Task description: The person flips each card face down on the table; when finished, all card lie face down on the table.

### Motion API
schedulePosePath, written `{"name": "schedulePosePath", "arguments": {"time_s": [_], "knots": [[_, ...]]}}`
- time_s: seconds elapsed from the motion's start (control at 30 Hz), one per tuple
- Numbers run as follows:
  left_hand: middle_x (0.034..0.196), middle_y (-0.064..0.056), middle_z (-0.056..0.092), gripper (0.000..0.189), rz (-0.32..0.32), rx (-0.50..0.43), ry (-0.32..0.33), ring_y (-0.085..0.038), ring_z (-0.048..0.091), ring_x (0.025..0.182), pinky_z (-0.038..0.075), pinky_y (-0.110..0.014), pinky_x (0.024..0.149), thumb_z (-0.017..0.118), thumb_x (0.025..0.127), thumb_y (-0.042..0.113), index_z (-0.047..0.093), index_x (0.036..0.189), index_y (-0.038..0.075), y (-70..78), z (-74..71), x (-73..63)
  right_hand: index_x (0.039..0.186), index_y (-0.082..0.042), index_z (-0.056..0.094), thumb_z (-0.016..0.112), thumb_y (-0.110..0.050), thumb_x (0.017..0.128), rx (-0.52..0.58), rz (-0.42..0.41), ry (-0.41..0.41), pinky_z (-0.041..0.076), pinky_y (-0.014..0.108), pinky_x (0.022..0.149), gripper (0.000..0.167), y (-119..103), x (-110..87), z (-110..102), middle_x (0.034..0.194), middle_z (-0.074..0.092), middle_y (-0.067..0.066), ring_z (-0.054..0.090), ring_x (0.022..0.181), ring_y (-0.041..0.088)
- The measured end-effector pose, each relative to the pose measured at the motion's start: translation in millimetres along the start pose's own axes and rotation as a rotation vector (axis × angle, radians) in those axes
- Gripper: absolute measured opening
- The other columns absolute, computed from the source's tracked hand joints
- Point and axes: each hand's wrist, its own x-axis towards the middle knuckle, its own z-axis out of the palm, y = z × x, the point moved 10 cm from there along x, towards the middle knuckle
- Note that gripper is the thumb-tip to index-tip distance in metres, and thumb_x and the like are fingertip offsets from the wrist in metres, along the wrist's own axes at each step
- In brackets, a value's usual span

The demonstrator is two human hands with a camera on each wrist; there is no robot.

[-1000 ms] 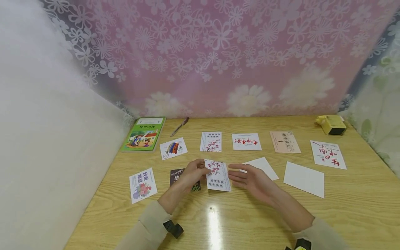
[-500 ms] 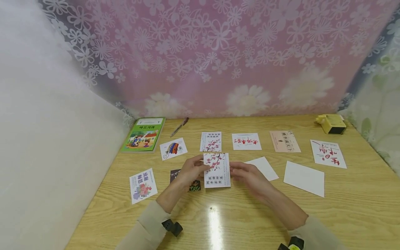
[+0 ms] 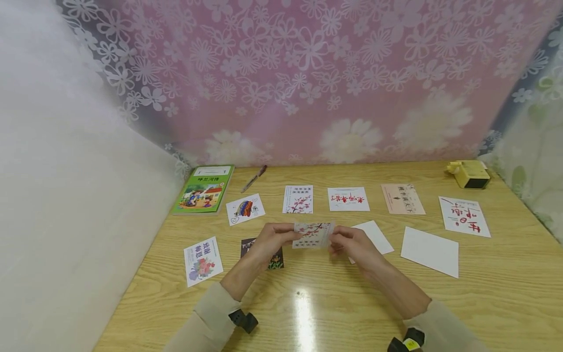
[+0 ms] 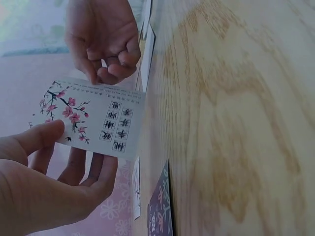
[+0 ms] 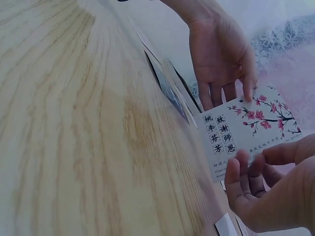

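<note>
A white card with pink blossoms and black Chinese characters [image 3: 312, 235] is held up above the wooden table, tilted so that it looks foreshortened in the head view. My left hand [image 3: 271, 244] pinches one edge, thumb on the printed face and fingers behind, as the left wrist view shows [image 4: 59, 182]. At the opposite edge, my right hand [image 3: 356, 247] pinches the card with thumb and curled fingers; the right wrist view shows this hand [image 5: 275, 191] close up. Partly hidden beneath my left hand lies a dark card [image 3: 276, 259].
Behind lie a similar blossom card [image 3: 298, 199], a red-lettered card [image 3: 348, 199] and a beige card [image 3: 402, 199]. A blank white card [image 3: 430, 251] is at right, a flower card [image 3: 203, 261] at left. A green book [image 3: 204, 189], pen [image 3: 254, 179] and yellow object [image 3: 468, 175] stand farther back.
The card has tilted from facing the head camera to nearly flat and risen slightly. My right hand has moved left, from apart to gripping its right edge. My left hand kept hold.
</note>
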Motion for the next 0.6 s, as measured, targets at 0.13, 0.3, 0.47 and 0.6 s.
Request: {"name": "schedulePosePath", "arguments": {"time_s": [0.13, 0.3, 0.47, 0.6], "knots": [[0.122, -0.01, 0.074, 0.029, -0.007, 0.001, 0.017, -0.021, 0.063, 0.119, 0.041, -0.051, 0.115, 0.068, 0.098, 0.015, 0.076, 0.123, 0.002, -1.0, -2.3, -0.7, 0.114, 0.012, 0.06, 0.054, -0.009, 0.106, 0.072, -0.009, -0.018, 0.062, 0.038, 0.089, 0.023, -1, 1.0, 1, 0.096, 0.069, 0.011, 0.07, 0.088, 0.018], [0.127, -0.01, 0.073, 0.031, -0.008, 0.01, 0.044, -0.026, 0.061, 0.125, 0.035, -0.056, 0.119, 0.065, 0.098, 0.015, 0.076, 0.125, 0.005, -5.2, -5.8, -0.7, 0.114, 0.017, 0.06, 0.055, -0.007, 0.105, 0.154, -0.05, 0.003, 0.06, 0.042, 0.096, 0.026, -4, 2.7, 1, 0.103, 0.07, 0.016, 0.074, 0.092, 0.021], [0.132, -0.003, 0.07, 0.028, 0.002, 0.042, 0.068, -0.027, 0.055, 0.132, 0.036, -0.056, 0.118, 0.059, 0.102, 0.014, 0.078, 0.123, 0.015, -8.3, -9.7, -2.5, 0.12, 0.017, 0.062, 0.053, -0.007, 0.106, 0.199, -0.115, 0.015, 0.058, 0.041, 0.1, 0.029, -9, 5.8, 3, 0.109, 0.071, 0.014, 0.075, 0.098, 0.022], [0.133, -0.003, 0.068, 0.029, 0.009, 0.06, 0.073, -0.03, 0.058, 0.126, 0.046, -0.055, 0.109, 0.055, 0.104, 0.014, 0.079, 0.121, 0.018, -7.8, -10.8, -2.7, 0.121, 0.016, 0.064, 0.052, -0.01, 0.108, 0.205, -0.136, 0.044, 0.056, 0.042, 0.103, 0.032, -11, 8.7, 3, 0.114, 0.069, 0.015, 0.075, 0.103, 0.027]]}}
